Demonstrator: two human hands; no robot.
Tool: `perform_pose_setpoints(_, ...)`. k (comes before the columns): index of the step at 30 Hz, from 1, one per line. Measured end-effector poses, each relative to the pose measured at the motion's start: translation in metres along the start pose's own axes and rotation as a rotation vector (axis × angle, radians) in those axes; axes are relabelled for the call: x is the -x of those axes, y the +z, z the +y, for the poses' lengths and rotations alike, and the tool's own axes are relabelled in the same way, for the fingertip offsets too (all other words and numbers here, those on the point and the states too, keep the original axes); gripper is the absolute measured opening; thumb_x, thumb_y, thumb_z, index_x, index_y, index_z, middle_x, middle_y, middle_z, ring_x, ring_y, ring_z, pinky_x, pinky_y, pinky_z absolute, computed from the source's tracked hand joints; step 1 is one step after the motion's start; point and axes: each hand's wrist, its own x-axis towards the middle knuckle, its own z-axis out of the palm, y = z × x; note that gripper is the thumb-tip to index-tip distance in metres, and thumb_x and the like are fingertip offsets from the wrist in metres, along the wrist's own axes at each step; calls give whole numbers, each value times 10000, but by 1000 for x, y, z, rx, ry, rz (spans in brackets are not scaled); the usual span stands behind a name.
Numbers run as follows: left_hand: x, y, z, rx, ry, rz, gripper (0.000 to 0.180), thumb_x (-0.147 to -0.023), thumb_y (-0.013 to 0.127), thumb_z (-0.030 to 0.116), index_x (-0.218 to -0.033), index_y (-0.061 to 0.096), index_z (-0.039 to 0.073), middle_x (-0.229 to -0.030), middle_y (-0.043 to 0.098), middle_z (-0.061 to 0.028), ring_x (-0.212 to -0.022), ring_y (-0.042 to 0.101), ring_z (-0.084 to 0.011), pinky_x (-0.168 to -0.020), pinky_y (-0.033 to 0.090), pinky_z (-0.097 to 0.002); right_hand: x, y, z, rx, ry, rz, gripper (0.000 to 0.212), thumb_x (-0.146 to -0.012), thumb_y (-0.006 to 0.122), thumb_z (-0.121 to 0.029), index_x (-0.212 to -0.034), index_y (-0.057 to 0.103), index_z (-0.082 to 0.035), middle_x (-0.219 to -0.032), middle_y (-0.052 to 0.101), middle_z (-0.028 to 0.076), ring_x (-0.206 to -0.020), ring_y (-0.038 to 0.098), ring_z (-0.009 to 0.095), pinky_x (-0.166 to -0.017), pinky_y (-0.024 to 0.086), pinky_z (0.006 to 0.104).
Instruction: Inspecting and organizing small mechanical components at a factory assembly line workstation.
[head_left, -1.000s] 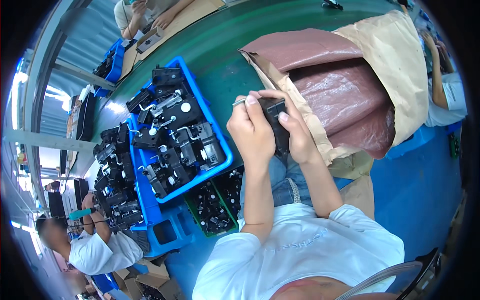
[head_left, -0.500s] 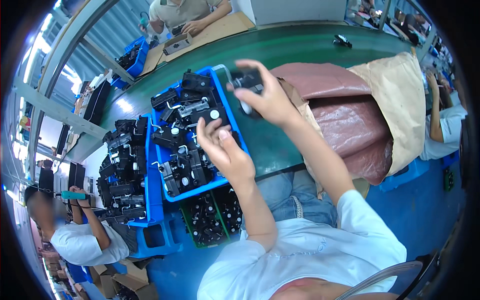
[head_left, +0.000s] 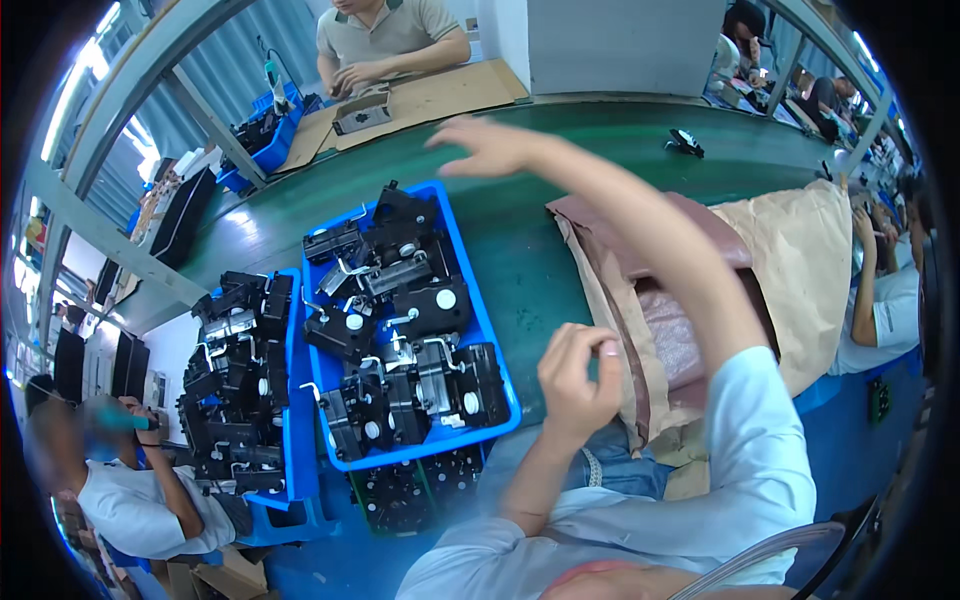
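Over the green belt, beyond the near crate, my right hand (head_left: 485, 147) is stretched out, slightly blurred. Its fingers are apart and hold nothing that I can see. My left hand (head_left: 580, 385) is drawn back above my lap, beside the paper bag; its fingers are curled in and nothing shows in them. Left of it stands a blue crate (head_left: 496, 365) of black mechanical units (head_left: 433, 306) with bent metal levers and white round parts. The brown paper bag (head_left: 790, 255), with a reddish-brown plastic lining, lies under my right forearm.
A second blue crate (head_left: 294, 400) with similar units stands at the left. Green bins (head_left: 395, 500) sit below. A small black-and-white part (head_left: 685, 143) lies on the green belt (head_left: 590, 135). Across it a person works at a cardboard sheet (head_left: 450, 100); others sit left and right.
The black unit has left my right hand, which has opened and moved farther over the belt. My left hand has moved back and right from the crate and curled. The view has shifted.
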Motion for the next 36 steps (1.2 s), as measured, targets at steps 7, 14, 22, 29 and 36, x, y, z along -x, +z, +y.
perform_pose_setpoints(7,-9,33,-40,104,-9,-69,66,-775,585,0,-825,621,23,-695,588,-86,-605,492,-213,-597,439,-297,123,-93,170,493,751,30,718,-770,670,-334,-1436,422,-228,-1407,469,119,-1203,502,411,-993,427,522)
perform_pose_setpoints(14,-9,35,-45,-19,-56,-194,97,-758,607,22,-851,631,39,-714,598,-64,-591,498,-225,-617,448,-322,189,-118,274,581,1174,-148,894,-676,758,-338,-1469,349,-282,-1408,467,82,-1148,538,389,-988,420,535)
perform_pose_setpoints(22,-10,37,-47,-38,-77,-273,136,-759,620,31,-892,638,49,-745,601,-56,-618,524,-231,-645,459,-331,203,-82,324,741,671,-718,955,-628,813,-295,-1467,356,-283,-1266,599,61,-1083,590,346,-911,410,517)
perform_pose_setpoints(29,-11,33,-43,-2,-120,-236,82,-756,590,10,-830,612,36,-697,586,-64,-593,487,-217,-609,441,-301,200,-85,269,417,749,-183,895,-636,815,-322,-1433,411,-264,-1116,670,54,-972,629,313,-878,439,462)
perform_pose_setpoints(36,7,37,-54,205,-305,-89,471,-846,581,39,-1303,480,-14,-1057,642,-120,-804,562,-180,-796,474,-297,177,-120,67,-54,670,-85,796,-696,783,-318,-1410,454,-192,-1167,660,66,-1088,598,234,-977,421,333)
